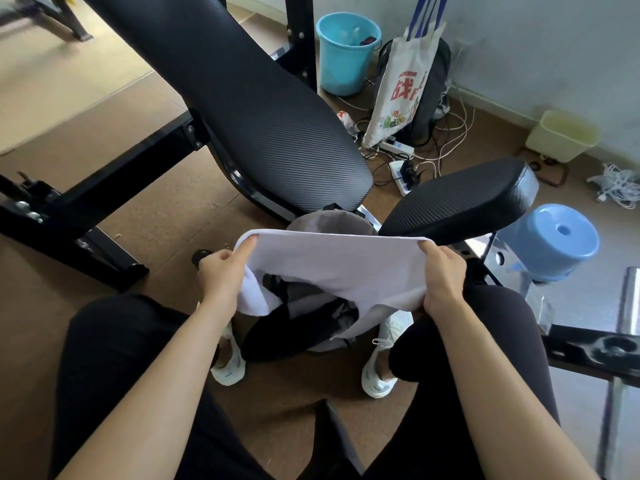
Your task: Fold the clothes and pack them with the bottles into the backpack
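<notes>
A white cloth (339, 268) is stretched flat between both hands, above my knees. My left hand (225, 275) grips its left edge, with a bunched fold hanging below the fingers. My right hand (441, 275) grips its right edge. Under the cloth a grey and black backpack (304, 323) stands on the floor between my feet, its open mouth partly hidden by the cloth. No bottles are visible.
A black padded gym bench (263, 109) slopes up ahead, with a second pad (460, 202) to the right. A light blue stool (550, 244) stands at right. A blue bucket (346, 53), a tote bag (401, 84), cables and a yellow bin (561, 135) sit by the wall.
</notes>
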A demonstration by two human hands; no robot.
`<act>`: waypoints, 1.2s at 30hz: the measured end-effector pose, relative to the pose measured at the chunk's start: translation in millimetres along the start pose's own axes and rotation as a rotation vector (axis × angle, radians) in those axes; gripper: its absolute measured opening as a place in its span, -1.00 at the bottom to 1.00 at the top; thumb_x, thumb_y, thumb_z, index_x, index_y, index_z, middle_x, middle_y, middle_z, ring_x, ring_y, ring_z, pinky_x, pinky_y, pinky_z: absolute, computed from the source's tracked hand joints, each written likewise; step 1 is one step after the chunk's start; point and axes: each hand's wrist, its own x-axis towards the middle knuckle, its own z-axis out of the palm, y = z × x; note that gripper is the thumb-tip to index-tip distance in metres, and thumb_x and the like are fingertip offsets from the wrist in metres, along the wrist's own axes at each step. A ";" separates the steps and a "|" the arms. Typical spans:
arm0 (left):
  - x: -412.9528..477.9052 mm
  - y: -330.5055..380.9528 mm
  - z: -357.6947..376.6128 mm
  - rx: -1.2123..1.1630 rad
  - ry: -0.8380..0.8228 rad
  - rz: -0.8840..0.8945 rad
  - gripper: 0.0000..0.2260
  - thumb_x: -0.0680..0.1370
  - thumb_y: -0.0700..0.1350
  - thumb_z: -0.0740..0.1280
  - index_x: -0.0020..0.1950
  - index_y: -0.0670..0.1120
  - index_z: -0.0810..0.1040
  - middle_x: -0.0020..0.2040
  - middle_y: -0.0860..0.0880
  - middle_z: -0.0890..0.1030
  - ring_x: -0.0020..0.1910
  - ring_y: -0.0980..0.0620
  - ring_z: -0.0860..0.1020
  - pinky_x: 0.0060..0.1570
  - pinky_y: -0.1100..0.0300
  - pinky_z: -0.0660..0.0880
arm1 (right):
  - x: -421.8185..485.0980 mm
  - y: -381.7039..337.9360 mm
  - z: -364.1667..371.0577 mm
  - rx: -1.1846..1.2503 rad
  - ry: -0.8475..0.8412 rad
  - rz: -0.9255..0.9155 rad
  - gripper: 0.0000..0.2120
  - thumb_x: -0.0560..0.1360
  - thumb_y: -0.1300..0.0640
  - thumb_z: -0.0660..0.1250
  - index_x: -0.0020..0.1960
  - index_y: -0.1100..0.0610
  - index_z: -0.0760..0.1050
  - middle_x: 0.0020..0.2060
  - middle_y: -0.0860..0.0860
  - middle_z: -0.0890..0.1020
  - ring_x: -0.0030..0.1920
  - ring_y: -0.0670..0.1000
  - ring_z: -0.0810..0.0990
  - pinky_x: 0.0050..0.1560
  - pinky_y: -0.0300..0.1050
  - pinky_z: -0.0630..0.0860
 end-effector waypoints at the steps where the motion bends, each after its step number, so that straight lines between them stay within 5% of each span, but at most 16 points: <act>1: 1.0 -0.7 0.8 0.006 -0.014 -0.023 -0.45 0.51 0.17 0.48 -0.43 -0.06 0.24 -0.45 0.02 0.28 -0.38 0.02 0.28 -0.32 0.12 0.24 | -0.5 -3.1 -1.1 0.016 -0.012 0.030 -0.72 0.43 0.01 0.39 -0.26 0.14 0.36 -0.28 0.10 0.33 -0.21 0.08 0.31 -0.13 0.01 0.26; 5: 3.8 -3.1 4.6 -0.010 -0.031 -0.109 -0.52 0.48 0.22 0.47 -0.36 -0.07 0.35 -0.34 0.00 0.37 -0.27 -0.04 0.37 -0.19 0.09 0.33 | -7.3 -6.8 0.1 0.042 -0.089 0.150 -0.66 0.29 -0.15 0.41 -0.15 0.09 0.44 -0.22 0.09 0.41 -0.21 0.09 0.40 -0.16 0.02 0.37; 9: 1.0 -7.8 13.7 -0.164 -0.235 -0.309 -0.52 0.50 0.22 0.46 0.19 -0.12 0.52 0.16 -0.05 0.61 0.16 -0.12 0.56 0.34 -0.09 0.47 | -11.2 -0.8 7.3 -0.005 -0.163 0.186 -0.64 0.43 -0.11 0.43 -0.10 0.22 0.54 -0.18 0.12 0.59 -0.17 0.11 0.58 -0.15 -0.02 0.48; 13: -6.2 -15.6 24.8 -0.225 -0.511 -0.291 -0.56 0.50 0.13 0.47 0.25 -0.12 0.64 0.17 -0.21 0.67 0.17 -0.19 0.63 0.32 -0.10 0.51 | -26.9 2.9 19.8 -0.094 -0.335 0.173 -0.79 0.56 0.03 0.35 -0.04 0.18 0.59 -0.14 0.09 0.65 -0.11 0.08 0.62 -0.04 -0.02 0.52; 16: -23.1 -20.2 34.4 -0.243 -0.703 -0.210 -0.74 0.56 0.02 0.46 0.07 -0.15 0.59 -0.04 -0.22 0.57 -0.07 -0.15 0.59 0.01 -0.02 0.51 | -40.3 10.7 27.6 -0.118 -0.522 0.130 -0.63 0.63 0.00 0.28 -0.07 0.34 0.55 -0.20 0.16 0.61 -0.11 0.13 0.58 0.00 0.06 0.54; 19: -40.2 -26.0 45.2 -0.252 -0.788 -0.151 -0.91 0.65 -0.11 0.35 0.04 -0.13 0.54 -0.11 -0.15 0.58 -0.16 -0.06 0.60 -0.16 0.11 0.54 | -54.9 17.5 32.6 -0.115 -0.723 0.068 -0.60 0.69 -0.05 0.19 -0.02 0.29 0.55 -0.22 0.18 0.55 -0.12 0.13 0.54 -0.05 0.02 0.49; 23: -54.9 -30.9 52.3 -0.299 -0.829 -0.125 -0.80 0.66 -0.17 0.33 0.28 -0.10 0.55 0.12 -0.17 0.68 0.07 -0.13 0.68 0.00 0.03 0.62 | -62.8 20.8 37.7 -0.188 -0.884 0.059 -0.52 0.72 -0.05 0.14 0.15 0.38 0.55 -0.01 0.23 0.70 -0.06 0.10 0.66 -0.05 -0.04 0.64; 30: -57.7 -27.9 51.7 -0.145 -0.907 0.062 -0.64 0.63 -0.26 0.35 0.38 0.03 0.56 0.09 -0.05 0.72 0.16 -0.01 0.67 0.09 0.18 0.57 | -64.7 19.3 38.9 -0.098 -0.822 0.123 -0.64 0.71 0.06 0.19 0.18 0.36 0.55 0.00 0.26 0.69 -0.11 0.11 0.69 -0.02 0.08 0.66; 33: -57.6 -24.0 49.2 -0.163 -0.897 0.075 -0.65 0.64 -0.32 0.30 0.41 -0.08 0.54 0.12 -0.08 0.73 0.16 0.01 0.68 0.11 0.21 0.57 | -63.8 19.6 38.9 -0.026 -0.806 0.166 -0.65 0.65 0.04 0.32 0.15 0.37 0.50 0.01 0.33 0.67 -0.05 0.18 0.71 0.08 0.18 0.64; 36: -55.4 -24.6 46.4 -0.183 -0.917 0.106 -0.70 0.66 -0.33 0.25 0.30 -0.06 0.62 0.12 -0.17 0.72 0.13 -0.04 0.69 0.06 0.22 0.58 | -65.5 16.6 38.2 -0.002 -0.806 0.169 -0.73 0.57 0.08 0.44 0.11 0.24 0.48 -0.13 0.15 0.70 -0.12 0.10 0.73 -0.10 0.00 0.69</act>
